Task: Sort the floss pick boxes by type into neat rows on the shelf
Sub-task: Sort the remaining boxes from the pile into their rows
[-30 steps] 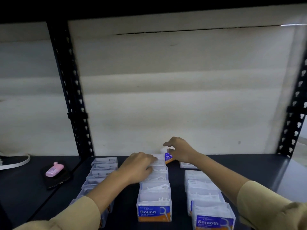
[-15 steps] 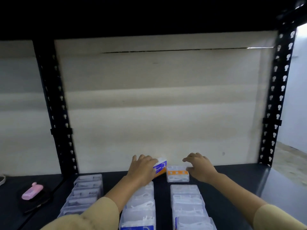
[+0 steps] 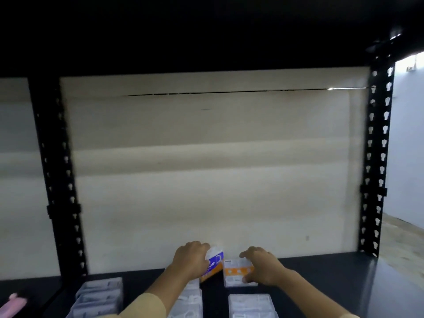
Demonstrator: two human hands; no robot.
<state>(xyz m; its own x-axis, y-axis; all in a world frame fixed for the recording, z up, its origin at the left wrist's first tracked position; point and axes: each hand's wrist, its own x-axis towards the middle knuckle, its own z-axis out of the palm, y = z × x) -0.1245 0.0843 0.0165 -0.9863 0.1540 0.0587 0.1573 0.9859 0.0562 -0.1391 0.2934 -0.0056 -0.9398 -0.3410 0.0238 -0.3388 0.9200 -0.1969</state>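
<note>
My left hand (image 3: pixel 190 260) grips a tilted blue-labelled box (image 3: pixel 213 264) at the back edge of the shelf (image 3: pixel 321 280). My right hand (image 3: pixel 262 265) clasps a flat, clear orange-banded box (image 3: pixel 237 271).

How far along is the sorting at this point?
Done: left row, middle row and right row look lined up. In hand: the left hand grips a tilted blue-labelled box; the right hand holds an orange-banded box lying flat. Left: setting both into their rows.

Wide passage over shelf (image 3: pixel 321 283) between right box row (image 3: pixel 251 305) and right post (image 3: pixel 376 157). Narrow lane between middle row (image 3: pixel 188 301) and right box row. Back panel (image 3: pixel 206 180) blocks rear.
</note>
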